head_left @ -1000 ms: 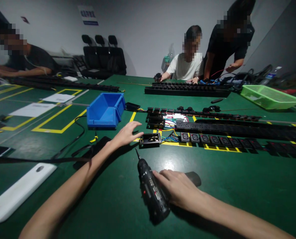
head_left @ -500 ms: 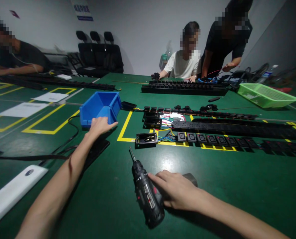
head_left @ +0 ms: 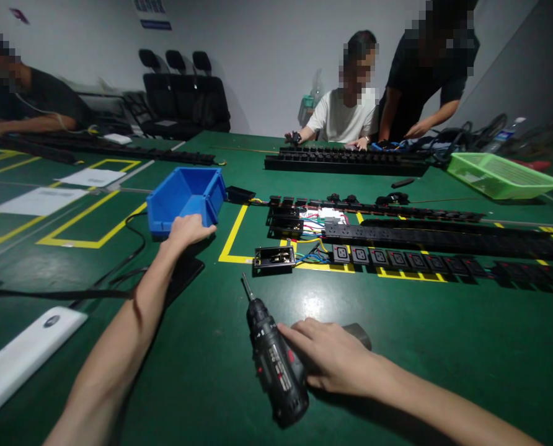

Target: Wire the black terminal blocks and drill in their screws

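My left hand [head_left: 189,230] is at the low front of a blue plastic bin [head_left: 165,204]. Its thumb sticks out to the right, while the other fingers are hidden at the bin's front edge, so what they hold cannot be made out. In the foreground, my right hand [head_left: 330,353] is wrapped around the handle of a black cordless drill [head_left: 279,368]. The drill lies on its side, its long bit pointing away from me. Beyond the bit is a small open black housing [head_left: 274,259] with metal parts inside, wired to a row of black sockets [head_left: 379,257].
More black socket strips [head_left: 425,238] stretch across the green table [head_left: 397,322]. A green basket [head_left: 504,176] stands at the right. At the left are a white elongated object [head_left: 25,365], dark cables and paper sheets [head_left: 39,201]. Three people work around the far side.
The view has shifted slightly. My left hand stays at the bin and my right hand keeps the drill in place. A standing co-worker's hand at the back has lowered.
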`<control>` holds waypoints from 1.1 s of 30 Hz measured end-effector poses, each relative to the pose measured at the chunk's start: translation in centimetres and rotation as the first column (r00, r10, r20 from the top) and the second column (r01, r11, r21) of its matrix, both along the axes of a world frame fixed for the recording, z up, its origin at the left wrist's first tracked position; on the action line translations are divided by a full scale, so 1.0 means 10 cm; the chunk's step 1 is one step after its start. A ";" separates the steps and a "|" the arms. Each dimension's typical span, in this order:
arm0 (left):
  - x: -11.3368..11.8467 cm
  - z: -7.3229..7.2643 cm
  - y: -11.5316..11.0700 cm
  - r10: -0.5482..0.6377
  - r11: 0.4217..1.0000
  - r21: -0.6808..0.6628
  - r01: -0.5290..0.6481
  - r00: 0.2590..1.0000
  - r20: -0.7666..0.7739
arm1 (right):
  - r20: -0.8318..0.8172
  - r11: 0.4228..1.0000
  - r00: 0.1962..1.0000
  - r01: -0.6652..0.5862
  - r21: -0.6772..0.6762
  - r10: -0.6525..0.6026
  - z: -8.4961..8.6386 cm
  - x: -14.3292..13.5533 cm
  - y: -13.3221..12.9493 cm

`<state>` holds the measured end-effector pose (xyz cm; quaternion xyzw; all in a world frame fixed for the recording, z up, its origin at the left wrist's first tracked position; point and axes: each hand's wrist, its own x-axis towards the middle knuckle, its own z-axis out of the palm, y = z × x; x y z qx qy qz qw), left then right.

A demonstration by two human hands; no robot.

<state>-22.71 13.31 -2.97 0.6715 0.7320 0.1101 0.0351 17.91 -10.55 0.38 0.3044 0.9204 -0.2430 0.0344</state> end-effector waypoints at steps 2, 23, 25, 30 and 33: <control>0.00 0.01 0.00 0.013 1.000 -0.022 -0.014 0.998 -0.054 | 0.003 1.000 1.000 0.000 0.001 0.000 0.00 0.00 0.00; 0.00 0.11 0.01 -0.044 0.995 -0.092 0.029 0.984 -0.174 | 0.000 1.000 1.000 0.006 -0.007 -0.006 -0.01 0.00 0.00; 0.00 0.11 0.01 -0.063 0.992 -0.119 0.043 0.982 -0.176 | 0.001 1.000 1.000 0.007 -0.005 -0.007 -0.01 0.00 0.00; 0.02 0.10 0.01 -0.087 0.990 -0.127 0.068 0.984 -0.154 | 0.001 1.000 1.000 0.008 -0.006 -0.008 0.00 0.00 0.00; 0.02 0.13 0.01 -0.091 0.992 -0.094 0.080 0.988 -0.122 | -0.007 1.000 1.000 0.004 -0.005 -0.004 0.00 0.00 0.00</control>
